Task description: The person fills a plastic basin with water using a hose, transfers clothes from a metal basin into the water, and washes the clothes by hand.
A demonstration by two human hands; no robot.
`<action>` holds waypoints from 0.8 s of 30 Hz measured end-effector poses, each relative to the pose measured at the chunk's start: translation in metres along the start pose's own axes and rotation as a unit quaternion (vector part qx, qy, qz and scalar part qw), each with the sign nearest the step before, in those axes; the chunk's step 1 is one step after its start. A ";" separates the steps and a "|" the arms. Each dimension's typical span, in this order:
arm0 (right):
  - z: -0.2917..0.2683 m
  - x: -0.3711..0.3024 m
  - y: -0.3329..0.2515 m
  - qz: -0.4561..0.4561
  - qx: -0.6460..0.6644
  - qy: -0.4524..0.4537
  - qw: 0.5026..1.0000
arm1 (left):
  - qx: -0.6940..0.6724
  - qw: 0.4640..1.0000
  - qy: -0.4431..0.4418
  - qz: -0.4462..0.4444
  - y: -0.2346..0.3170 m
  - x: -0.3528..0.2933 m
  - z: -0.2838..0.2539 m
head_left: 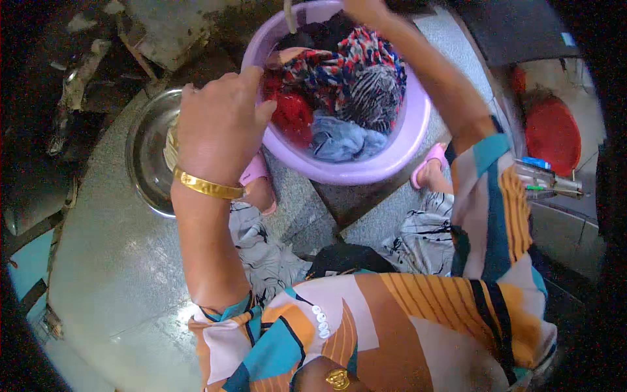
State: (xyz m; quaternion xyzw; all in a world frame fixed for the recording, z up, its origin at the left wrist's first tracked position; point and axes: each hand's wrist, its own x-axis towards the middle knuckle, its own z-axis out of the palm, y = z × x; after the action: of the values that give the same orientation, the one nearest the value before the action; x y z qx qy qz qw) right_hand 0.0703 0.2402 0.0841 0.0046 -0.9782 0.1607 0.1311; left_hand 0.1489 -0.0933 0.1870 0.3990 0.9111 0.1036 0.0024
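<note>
A lilac plastic tub (339,172) full of laundry stands on the floor in front of me. My left hand (221,124), with a gold bracelet (208,186) on its wrist, hovers over the tub's left rim. Its fingers bend away from view; thumb and index finger are apart with nothing visible between them. My right hand (366,9) is at the tub's far edge, blurred and cut off by the top of the picture, so its fingers are hidden. Inside lie a red cloth (290,117), a red, white and navy patterned garment (369,49), a black-and-white striped cloth (373,95) and a light blue cloth (346,138).
A metal basin (140,176) with a pale yellowish cloth (172,147) stands left of the tub. A pale pipe or hose end (289,18) hangs over the tub's far rim. My feet in pink slippers flank the tub. At right are a red round object (554,136) and a low ledge.
</note>
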 end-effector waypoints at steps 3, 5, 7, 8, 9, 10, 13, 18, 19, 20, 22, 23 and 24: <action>0.123 -0.142 0.085 0.045 -0.075 -0.247 0.965 | -0.023 0.998 0.016 0.048 0.011 0.008 0.012; 0.158 -0.215 0.044 0.175 0.021 -0.402 0.898 | -0.024 0.999 0.015 0.036 0.007 0.002 0.014; 0.190 -0.284 0.026 0.254 0.019 -0.328 0.910 | -0.017 0.999 0.004 0.043 0.016 0.004 0.023; 0.184 -0.292 -0.008 0.303 0.002 -0.292 0.907 | -0.010 0.999 -0.004 0.045 0.020 0.008 0.024; 0.187 -0.298 -0.033 0.308 0.009 -0.288 0.907 | -0.004 0.999 -0.007 0.052 0.027 0.011 0.023; 0.192 -0.306 -0.055 0.316 -0.036 -0.275 0.907 | 0.007 0.998 -0.028 0.063 0.035 0.014 0.026; 0.215 -0.306 -0.034 0.279 -0.009 -0.360 0.890 | 0.024 0.994 -0.062 0.087 0.050 0.018 0.029; 0.237 -0.318 0.004 0.295 0.002 -0.304 0.906 | -0.046 0.993 -0.044 0.102 0.088 0.032 0.036; 0.234 -0.314 0.004 0.374 0.060 -0.257 0.889 | -0.042 0.992 -0.044 0.108 0.096 0.034 0.037; 0.230 -0.313 0.004 0.450 0.116 -0.206 0.861 | -0.132 0.983 -0.027 0.121 0.103 0.038 0.041; 0.206 -0.309 0.000 0.494 0.231 -0.130 0.828 | -0.359 0.929 -0.039 0.085 0.118 0.044 0.051; 0.185 -0.309 0.002 0.524 0.336 -0.050 0.781 | -0.361 0.927 -0.037 0.098 0.127 0.051 0.055; 0.195 -0.318 0.032 0.489 0.422 -0.038 0.763 | -0.495 0.866 -0.060 0.042 0.137 0.061 0.064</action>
State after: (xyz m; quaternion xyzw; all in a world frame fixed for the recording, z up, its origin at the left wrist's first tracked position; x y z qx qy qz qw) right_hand 0.3261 0.1979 -0.1865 -0.4130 -0.6853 0.5996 -0.0178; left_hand 0.2125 0.0540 0.1552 0.3887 0.7204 0.5170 0.2503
